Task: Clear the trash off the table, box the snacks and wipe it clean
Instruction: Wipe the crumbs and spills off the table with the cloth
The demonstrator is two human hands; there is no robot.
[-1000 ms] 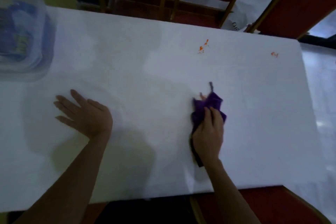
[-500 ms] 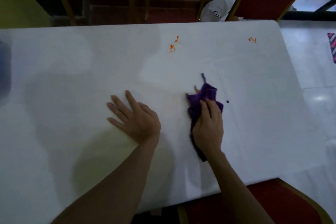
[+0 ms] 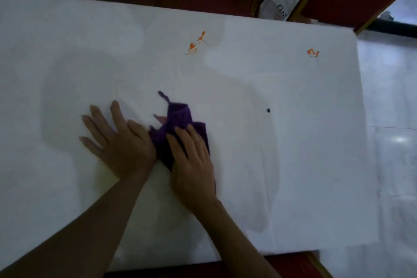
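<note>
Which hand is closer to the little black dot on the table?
Right. The right hand, pressing the purple cloth, sits left of and below the black speck. The left hand lies flat farther left, beyond the cloth.

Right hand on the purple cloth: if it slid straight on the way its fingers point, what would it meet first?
Probably the orange smears near the far edge. The right hand, pressing the purple cloth, points up the white table; nothing lies between.

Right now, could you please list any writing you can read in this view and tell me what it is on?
"O" followed by cut-off dark letters: on the white plastic bag behind the white table, too partial to read fully.
No writing shows on the purple cloth or the table.
</note>
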